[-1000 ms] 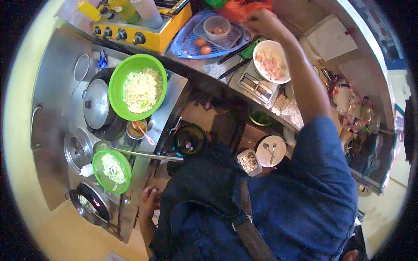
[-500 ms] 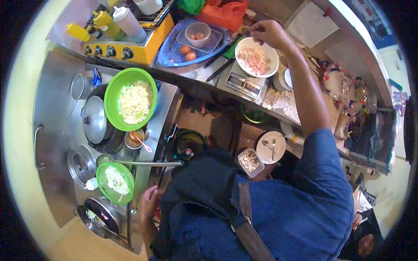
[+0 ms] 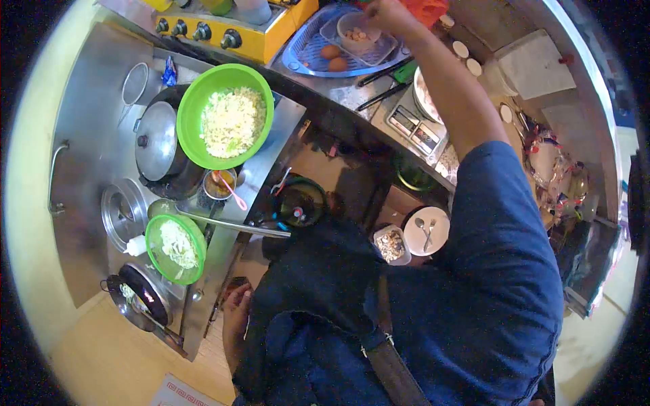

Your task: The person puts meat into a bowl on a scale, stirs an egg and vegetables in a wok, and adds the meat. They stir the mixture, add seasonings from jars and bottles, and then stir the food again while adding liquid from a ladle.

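My right hand (image 3: 387,12) is at the top edge of the view, partly cut off, over the rim of a small clear bowl (image 3: 357,46) of reddish-brown pieces. That bowl stands in a clear tray in a blue plastic basket (image 3: 298,55), next to two brown eggs (image 3: 333,59). My right forearm partly covers a white bowl (image 3: 421,95) of pink slices on a kitchen scale (image 3: 414,128). Low at my side, my left hand (image 3: 237,308) has its fingers curled in beside the stove counter's edge; whatever they hold, if anything, is hidden.
A green basin (image 3: 191,122) of chopped pale food and a lidded pot (image 3: 157,139) stand on the left counter. A smaller green basket (image 3: 154,247) holds pale shreds. A long metal handle (image 3: 250,229) juts past the counter's edge. A plate (image 3: 435,215) carries a spoon and fork.
My right hand has moved from above the white bowl on the scale to the small clear bowl in the blue basket. The view has shifted; my left hand stays low at my side.
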A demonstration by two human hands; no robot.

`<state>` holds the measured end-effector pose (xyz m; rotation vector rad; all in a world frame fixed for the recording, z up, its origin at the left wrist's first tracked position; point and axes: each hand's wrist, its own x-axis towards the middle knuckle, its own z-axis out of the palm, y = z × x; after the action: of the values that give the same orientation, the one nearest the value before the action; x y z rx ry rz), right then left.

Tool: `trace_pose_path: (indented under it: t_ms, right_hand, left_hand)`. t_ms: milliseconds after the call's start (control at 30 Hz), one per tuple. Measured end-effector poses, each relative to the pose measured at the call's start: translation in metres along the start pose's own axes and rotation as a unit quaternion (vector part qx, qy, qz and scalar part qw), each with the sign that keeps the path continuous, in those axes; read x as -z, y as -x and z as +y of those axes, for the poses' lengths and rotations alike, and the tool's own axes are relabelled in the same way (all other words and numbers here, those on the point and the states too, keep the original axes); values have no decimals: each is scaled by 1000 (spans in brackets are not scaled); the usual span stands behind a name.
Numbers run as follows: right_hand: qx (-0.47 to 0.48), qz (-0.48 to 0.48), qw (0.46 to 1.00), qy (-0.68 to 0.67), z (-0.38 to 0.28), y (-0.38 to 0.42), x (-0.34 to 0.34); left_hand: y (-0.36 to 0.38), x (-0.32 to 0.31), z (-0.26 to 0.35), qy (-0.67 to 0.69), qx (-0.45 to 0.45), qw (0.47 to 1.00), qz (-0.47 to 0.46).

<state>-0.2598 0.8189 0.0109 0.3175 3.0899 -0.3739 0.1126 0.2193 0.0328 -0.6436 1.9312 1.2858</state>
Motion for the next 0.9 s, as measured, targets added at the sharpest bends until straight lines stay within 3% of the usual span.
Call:
trace_pose_path:
  t_ms: [100,167,200,267,333,367,400,433,500,533,600,633,667,700,733,800,833,900]
  right_hand:
    - [-5,28,998,-62,0,72,64]
    - [30,145,966,-212,54,129,55]
    - [-91,189,964,-161,54,175,66]
    - [-189,297,896,-272,114,247,9]
    - [-413,236,841,-257,118,291,-32]
    - [-392,239,776,-432,85,298,-31]
    - [-400,246,722,-507,68,294,-35]
    - [-381,242,721,-525,75,289,-49]
    - [-369,232,701,-565,90,271,-71]
    - [-343,201,690,-605,82,273,-79]
    - [-295,138,679,-657,53,298,-79]
    - [-279,127,681,-665,43,307,-75]
    - [-267,122,686,-666,32,309,-68]
    - [-270,127,690,-659,18,315,-59]
    - [-270,133,694,-654,5,318,-49]
    - [-270,143,692,-654,-28,324,-32]
    - [-260,140,692,-658,-52,320,-23]
    - [-214,104,717,-655,-110,307,-20]
  left_hand:
    - [-1,-2,8,11,-5,1000,-5]
    - [-7,3,8,16,-1,1000,-11]
    - [-16,9,-1,-3,2,999,-34]
    - [-24,10,1,-21,-5,998,-60]
    - [-15,3,20,0,-68,991,-118]
    - [-11,6,31,0,-70,991,-116]
    - [-9,9,47,-48,-64,984,-162]
    - [-3,12,61,-88,-55,974,-201]
    - [19,15,97,-102,-199,928,-299]
    - [28,25,97,-156,-214,914,-308]
    - [50,41,87,-184,-371,874,-256]
    - [61,55,73,-138,-273,915,-264]
    - [60,64,39,-53,-275,934,-222]
    - [67,79,15,101,-157,955,-230]
    - [67,91,-21,170,-118,960,-190]
    - [55,113,-107,191,-57,977,-77]
    - [53,125,-144,201,-65,975,-72]
    - [52,153,-219,192,29,981,2]
